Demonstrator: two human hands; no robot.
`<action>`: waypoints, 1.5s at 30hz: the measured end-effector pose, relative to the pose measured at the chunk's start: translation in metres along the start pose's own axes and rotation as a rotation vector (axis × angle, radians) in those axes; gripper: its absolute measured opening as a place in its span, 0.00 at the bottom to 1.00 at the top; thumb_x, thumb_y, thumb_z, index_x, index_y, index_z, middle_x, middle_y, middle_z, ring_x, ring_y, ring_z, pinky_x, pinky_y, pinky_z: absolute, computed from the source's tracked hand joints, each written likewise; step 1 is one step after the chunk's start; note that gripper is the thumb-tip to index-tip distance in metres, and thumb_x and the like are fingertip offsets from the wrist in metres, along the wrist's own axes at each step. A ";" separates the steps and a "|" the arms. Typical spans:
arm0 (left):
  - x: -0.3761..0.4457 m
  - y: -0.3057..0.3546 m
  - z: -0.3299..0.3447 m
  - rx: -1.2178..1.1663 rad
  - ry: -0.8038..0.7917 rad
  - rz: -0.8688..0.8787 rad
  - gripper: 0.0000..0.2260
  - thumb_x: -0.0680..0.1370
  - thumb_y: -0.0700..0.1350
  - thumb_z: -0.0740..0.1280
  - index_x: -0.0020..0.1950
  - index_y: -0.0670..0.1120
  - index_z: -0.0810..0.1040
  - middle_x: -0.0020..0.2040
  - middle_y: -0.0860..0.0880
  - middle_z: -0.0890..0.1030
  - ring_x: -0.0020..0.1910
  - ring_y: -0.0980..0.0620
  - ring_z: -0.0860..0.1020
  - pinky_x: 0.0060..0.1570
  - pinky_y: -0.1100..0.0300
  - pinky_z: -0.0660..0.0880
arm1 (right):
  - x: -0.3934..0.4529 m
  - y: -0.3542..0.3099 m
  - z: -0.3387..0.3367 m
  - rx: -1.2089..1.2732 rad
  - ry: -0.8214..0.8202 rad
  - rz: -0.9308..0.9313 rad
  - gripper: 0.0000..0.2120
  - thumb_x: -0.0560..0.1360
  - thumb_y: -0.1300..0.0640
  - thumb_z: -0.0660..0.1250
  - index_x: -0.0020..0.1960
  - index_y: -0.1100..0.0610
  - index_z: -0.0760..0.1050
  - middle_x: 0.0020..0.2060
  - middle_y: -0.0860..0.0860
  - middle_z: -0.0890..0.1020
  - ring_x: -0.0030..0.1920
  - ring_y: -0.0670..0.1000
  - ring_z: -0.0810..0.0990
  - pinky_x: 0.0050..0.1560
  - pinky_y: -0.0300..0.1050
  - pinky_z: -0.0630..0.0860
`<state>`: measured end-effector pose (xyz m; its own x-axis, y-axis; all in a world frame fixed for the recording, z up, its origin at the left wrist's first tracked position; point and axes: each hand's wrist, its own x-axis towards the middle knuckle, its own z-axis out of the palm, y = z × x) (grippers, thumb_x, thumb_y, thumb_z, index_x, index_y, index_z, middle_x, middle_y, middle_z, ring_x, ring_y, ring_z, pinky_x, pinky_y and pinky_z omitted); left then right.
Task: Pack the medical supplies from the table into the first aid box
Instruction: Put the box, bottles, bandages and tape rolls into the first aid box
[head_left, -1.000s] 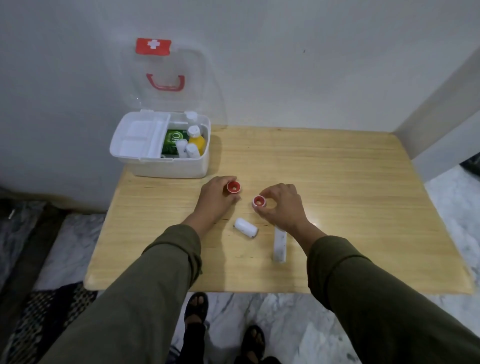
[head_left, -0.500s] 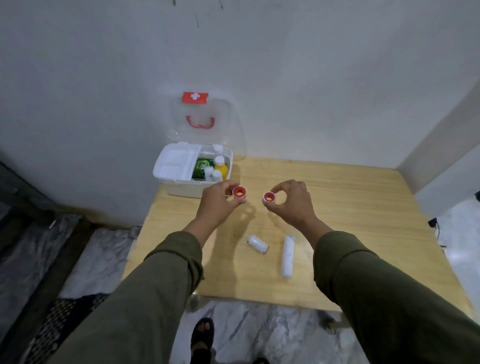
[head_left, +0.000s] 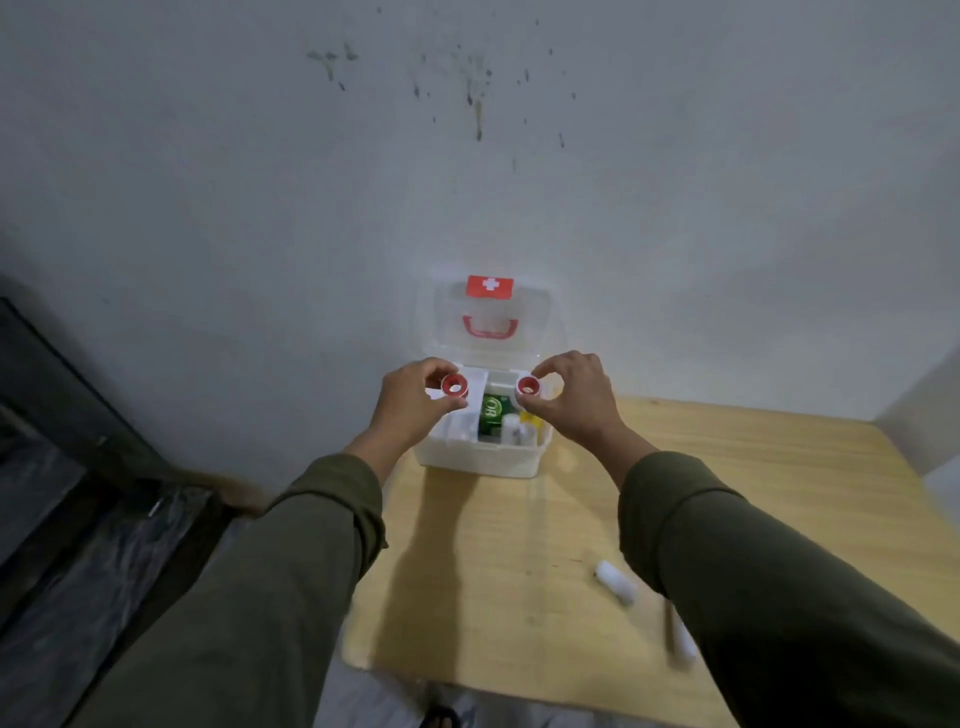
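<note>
The white first aid box (head_left: 480, 460) stands open at the table's far left corner, its clear lid (head_left: 491, 322) leaning against the wall. Inside I see a green packet (head_left: 491, 413) and small white bottles (head_left: 511, 428). My left hand (head_left: 410, 402) pinches a red-rimmed tape roll (head_left: 454, 386) above the box's left side. My right hand (head_left: 576, 400) pinches a second red-rimmed tape roll (head_left: 528, 386) above its right side. A small white bandage roll (head_left: 615, 582) and a long white tube (head_left: 680, 639) lie on the table near my right sleeve.
The wooden table (head_left: 519, 571) stands against a grey wall, with its near edge below my arms. Dark marble floor and a dark frame (head_left: 78, 467) lie to the left. A lighter wall corner rises at the far right.
Both hands have lifted the two tape rolls off the table and carried them forward to above the open box. My view has tilted up toward the wall.
</note>
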<state>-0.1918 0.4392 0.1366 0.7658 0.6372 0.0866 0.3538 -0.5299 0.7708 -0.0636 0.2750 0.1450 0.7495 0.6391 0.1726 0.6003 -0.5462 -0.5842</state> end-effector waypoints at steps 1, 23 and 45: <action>0.010 -0.007 -0.007 0.026 -0.018 0.006 0.18 0.66 0.42 0.78 0.54 0.46 0.80 0.51 0.48 0.82 0.50 0.51 0.80 0.51 0.63 0.71 | 0.007 -0.008 0.008 -0.009 -0.002 0.012 0.14 0.69 0.47 0.72 0.51 0.53 0.78 0.55 0.52 0.78 0.60 0.53 0.69 0.60 0.52 0.69; 0.128 -0.094 -0.019 0.108 -0.486 0.052 0.19 0.69 0.44 0.76 0.59 0.50 0.79 0.58 0.49 0.78 0.51 0.53 0.73 0.52 0.61 0.70 | 0.076 -0.042 0.127 -0.209 -0.113 0.145 0.18 0.69 0.42 0.71 0.54 0.50 0.79 0.61 0.49 0.75 0.64 0.51 0.66 0.61 0.48 0.65; 0.132 -0.103 -0.014 0.018 -0.489 -0.031 0.21 0.69 0.45 0.75 0.61 0.52 0.78 0.59 0.48 0.77 0.51 0.51 0.72 0.48 0.61 0.69 | 0.079 -0.041 0.128 -0.226 -0.113 0.141 0.19 0.68 0.43 0.72 0.55 0.51 0.79 0.61 0.49 0.76 0.63 0.52 0.66 0.61 0.47 0.65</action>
<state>-0.1345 0.5859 0.0773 0.9156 0.3179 -0.2463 0.3866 -0.5270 0.7569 -0.0644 0.4175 0.0806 0.8015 0.5980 0.0056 0.5493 -0.7325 -0.4022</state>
